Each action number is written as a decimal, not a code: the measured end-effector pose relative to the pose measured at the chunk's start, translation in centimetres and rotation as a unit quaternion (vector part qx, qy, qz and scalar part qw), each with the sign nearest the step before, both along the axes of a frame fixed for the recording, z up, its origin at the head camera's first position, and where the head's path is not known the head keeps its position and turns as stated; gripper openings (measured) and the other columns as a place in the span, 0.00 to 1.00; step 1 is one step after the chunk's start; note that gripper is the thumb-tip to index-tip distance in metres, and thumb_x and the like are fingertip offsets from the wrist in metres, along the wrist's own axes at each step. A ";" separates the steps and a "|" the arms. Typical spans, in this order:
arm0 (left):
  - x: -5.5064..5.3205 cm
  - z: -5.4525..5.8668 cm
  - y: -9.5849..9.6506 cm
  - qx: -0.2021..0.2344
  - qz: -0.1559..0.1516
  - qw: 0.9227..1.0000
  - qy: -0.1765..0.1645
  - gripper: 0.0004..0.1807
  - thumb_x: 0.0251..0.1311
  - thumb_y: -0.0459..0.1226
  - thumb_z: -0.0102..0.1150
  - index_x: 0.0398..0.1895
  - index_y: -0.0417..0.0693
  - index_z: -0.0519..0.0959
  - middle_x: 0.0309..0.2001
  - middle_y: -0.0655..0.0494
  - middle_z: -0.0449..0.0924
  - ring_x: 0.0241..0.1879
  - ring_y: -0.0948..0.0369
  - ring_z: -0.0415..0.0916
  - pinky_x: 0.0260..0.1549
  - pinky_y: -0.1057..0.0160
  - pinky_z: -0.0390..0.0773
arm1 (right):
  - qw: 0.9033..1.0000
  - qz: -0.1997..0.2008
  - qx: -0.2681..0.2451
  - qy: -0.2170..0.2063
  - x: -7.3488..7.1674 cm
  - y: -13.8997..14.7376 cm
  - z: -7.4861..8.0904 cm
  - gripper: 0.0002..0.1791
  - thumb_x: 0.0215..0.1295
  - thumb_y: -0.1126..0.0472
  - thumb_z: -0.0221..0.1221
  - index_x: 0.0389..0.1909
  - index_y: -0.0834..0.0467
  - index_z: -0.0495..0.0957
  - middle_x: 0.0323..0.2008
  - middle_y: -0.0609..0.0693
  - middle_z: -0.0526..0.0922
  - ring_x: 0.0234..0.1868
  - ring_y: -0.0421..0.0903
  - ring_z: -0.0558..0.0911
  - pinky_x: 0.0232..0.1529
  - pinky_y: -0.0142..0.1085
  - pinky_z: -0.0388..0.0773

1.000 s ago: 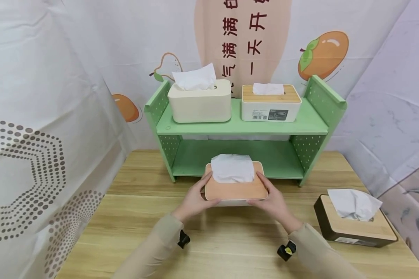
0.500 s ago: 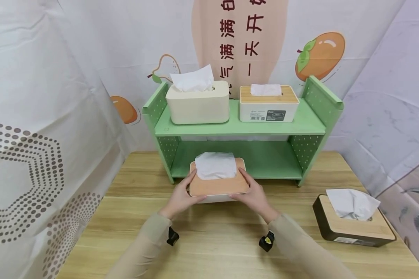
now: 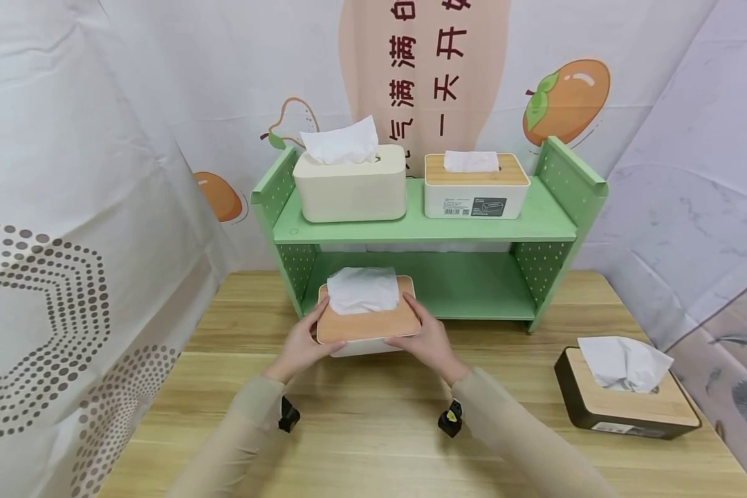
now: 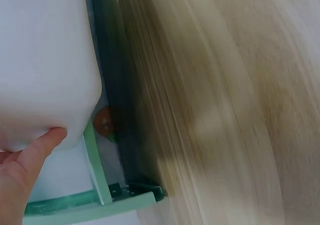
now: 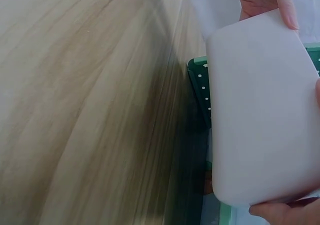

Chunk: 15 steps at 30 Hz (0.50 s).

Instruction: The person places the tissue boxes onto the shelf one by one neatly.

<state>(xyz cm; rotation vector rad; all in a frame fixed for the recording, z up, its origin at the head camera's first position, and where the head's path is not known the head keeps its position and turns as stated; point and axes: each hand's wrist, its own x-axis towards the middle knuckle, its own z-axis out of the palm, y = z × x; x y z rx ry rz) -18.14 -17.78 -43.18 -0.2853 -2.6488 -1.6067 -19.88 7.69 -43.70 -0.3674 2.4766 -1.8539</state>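
Note:
A white tissue box [image 3: 367, 326] with a light wood lid and a tissue sticking out of its top is held off the table, before the shelf's lower level. My left hand [image 3: 299, 346] grips its left end, thumb at the front and fingers along the side. On the right end, my right hand [image 3: 432, 344] grips it the same way. The smooth underside of the box [image 5: 260, 110] faces the right wrist view, where part of the left hand [image 5: 260, 0] shows at its far end. In the left wrist view, a finger of the left hand [image 4: 30, 165] presses the box's wall.
The green two-level shelf [image 3: 423, 232] carries a cream tissue box [image 3: 351, 195] and a white one with a bamboo lid [image 3: 476, 202] on its upper level. A dark tissue box with a wood lid [image 3: 647, 404] stands at the right of the wooden table [image 3: 373, 443].
Both hands have carried the tissue box to the left and slightly toward the shelf, from below its middle to its left half. The other boxes have stayed put.

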 end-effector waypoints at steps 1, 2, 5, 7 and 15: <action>-0.1 0.0 -0.2 0.004 0.002 1.000 -0.003 0.51 0.47 0.32 0.72 0.74 0.45 0.52 0.72 0.41 0.53 0.59 0.46 0.70 0.45 0.63 0.78 | 1.000 0.000 -0.002 -0.001 -0.1 -0.2 0.1 0.52 0.44 0.63 0.74 0.71 0.54 0.58 0.68 0.57 0.66 0.57 0.54 0.76 0.52 0.45 0.75; -0.3 0.0 -0.3 0.009 0.004 1.000 -0.005 0.51 0.48 0.31 0.71 0.73 0.43 0.52 0.72 0.40 0.53 0.58 0.45 0.70 0.43 0.64 0.78 | 1.000 -0.003 -0.001 0.002 -0.2 -0.3 0.2 0.51 0.44 0.62 0.74 0.71 0.54 0.58 0.67 0.57 0.66 0.57 0.54 0.76 0.53 0.46 0.75; -0.7 0.2 -0.5 0.026 0.008 1.000 -0.004 0.48 0.49 0.30 0.70 0.73 0.40 0.53 0.72 0.39 0.53 0.57 0.45 0.69 0.39 0.71 0.77 | 1.000 -0.013 0.010 0.008 -0.6 -0.8 0.3 0.51 0.45 0.60 0.74 0.71 0.55 0.59 0.67 0.57 0.67 0.59 0.54 0.74 0.55 0.46 0.74; -1.0 0.3 -0.7 0.037 0.011 0.999 -0.002 0.47 0.50 0.31 0.69 0.72 0.40 0.55 0.72 0.40 0.53 0.57 0.45 0.69 0.37 0.74 0.76 | 1.000 -0.019 0.017 0.010 -0.9 -1.1 0.4 0.51 0.45 0.58 0.74 0.70 0.54 0.59 0.66 0.56 0.68 0.61 0.54 0.73 0.58 0.47 0.71; -1.2 0.2 -1.2 0.046 0.025 0.999 -0.008 0.42 0.56 0.38 0.66 0.72 0.46 0.57 0.73 0.46 0.52 0.64 0.49 0.64 0.39 0.76 0.74 | 0.999 -0.024 0.044 0.021 -1.8 -2.0 0.8 0.49 0.46 0.55 0.74 0.70 0.55 0.60 0.65 0.56 0.69 0.62 0.53 0.72 0.59 0.47 0.71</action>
